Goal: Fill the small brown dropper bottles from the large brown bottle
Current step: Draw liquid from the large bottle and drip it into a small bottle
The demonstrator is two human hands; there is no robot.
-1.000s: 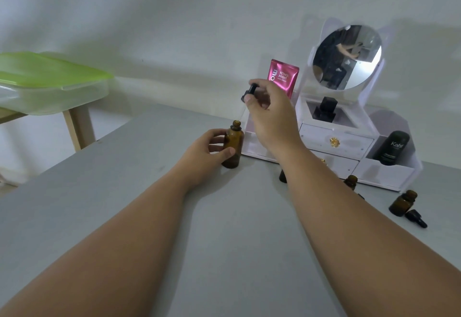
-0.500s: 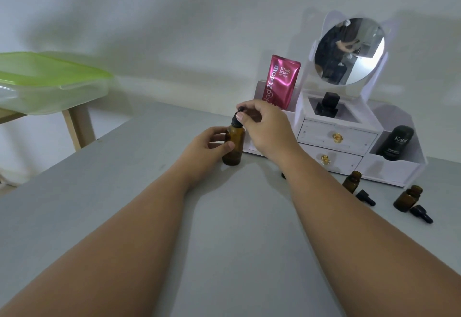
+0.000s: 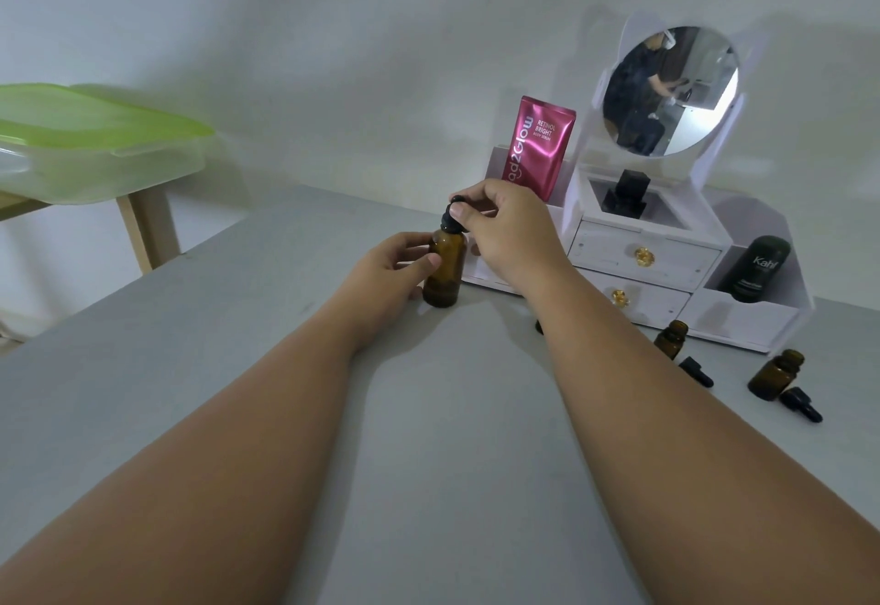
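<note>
At the centre of the frame the large brown bottle (image 3: 445,271) stands upright on the grey desk (image 3: 428,438), just in front of the left end of a white organiser (image 3: 643,261). The left hand (image 3: 395,266) grasps the bottle's body from the left, thumb across the front. The right hand (image 3: 509,228) pinches the black dropper cap (image 3: 452,216) sitting on the bottle's neck. At the right of the frame a small brown dropper bottle (image 3: 670,340) and a second small bottle (image 3: 776,375) stand uncapped, with a loose cap (image 3: 696,371) and another loose cap (image 3: 802,404) lying beside them on the desk. A pink sachet (image 3: 540,147) stands in the organiser.
</note>
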